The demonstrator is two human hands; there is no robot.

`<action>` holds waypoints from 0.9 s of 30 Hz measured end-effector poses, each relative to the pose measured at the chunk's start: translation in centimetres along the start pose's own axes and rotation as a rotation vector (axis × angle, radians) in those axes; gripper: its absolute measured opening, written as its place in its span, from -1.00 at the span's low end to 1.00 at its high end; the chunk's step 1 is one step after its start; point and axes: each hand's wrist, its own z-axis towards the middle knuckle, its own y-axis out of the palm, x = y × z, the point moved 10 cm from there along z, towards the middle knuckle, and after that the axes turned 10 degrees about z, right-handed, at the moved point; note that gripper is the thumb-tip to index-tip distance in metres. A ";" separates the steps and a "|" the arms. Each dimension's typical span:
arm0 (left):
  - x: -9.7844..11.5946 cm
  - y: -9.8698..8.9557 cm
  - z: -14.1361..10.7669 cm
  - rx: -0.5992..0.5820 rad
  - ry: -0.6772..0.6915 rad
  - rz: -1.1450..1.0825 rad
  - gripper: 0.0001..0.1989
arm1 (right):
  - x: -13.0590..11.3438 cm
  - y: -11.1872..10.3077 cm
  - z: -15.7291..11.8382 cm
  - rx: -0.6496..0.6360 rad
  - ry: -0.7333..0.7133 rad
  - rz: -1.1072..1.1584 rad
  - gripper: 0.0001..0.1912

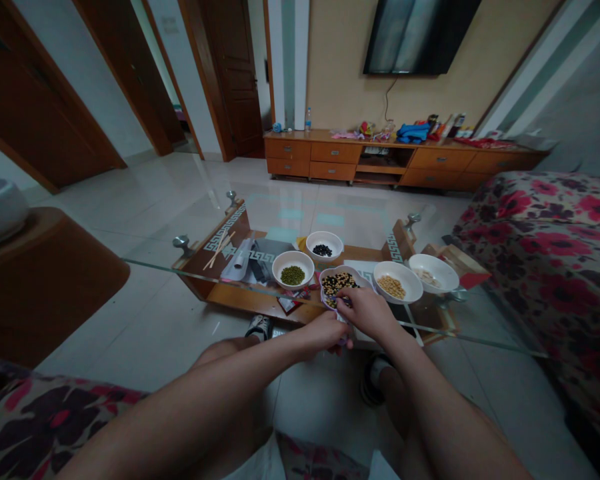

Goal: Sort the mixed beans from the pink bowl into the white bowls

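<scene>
A scalloped bowl (pixel 355 274) of mixed black, yellow and green beans stands at the front edge of the glass table. My right hand (pixel 367 312) reaches into its near side, fingertips pinched together at the beans; anything between them is too small to make out. Just below the table edge, close under that bowl, my left hand (pixel 327 333) is closed, with a bit of something pale purple showing by its fingers. Around the scalloped bowl stand white bowls: one with green beans (pixel 293 275), one with black beans (pixel 323 251), one with yellow soybeans (pixel 391 287).
Another white bowl (pixel 447 272) with pale pieces stands at the right. Chopsticks (pixel 220 248) lie at the table's left. Beneath the glass top (pixel 260 213) is a wooden shelf with papers. Beyond are a TV cabinet (pixel 335 153) and a flowered sofa (pixel 555 220).
</scene>
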 end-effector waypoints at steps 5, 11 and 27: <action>0.0 0.0 0.1 0.007 0.004 -0.011 -0.91 | 0.0 0.0 0.0 0.007 -0.012 -0.004 -0.69; 0.0 -0.1 0.0 0.013 -0.005 0.005 -0.90 | 0.0 0.1 -0.1 -0.006 0.001 -0.026 -0.70; -0.6 -0.1 0.4 0.005 0.002 0.008 -0.92 | 0.0 0.2 -0.1 -0.018 0.003 -0.018 -0.68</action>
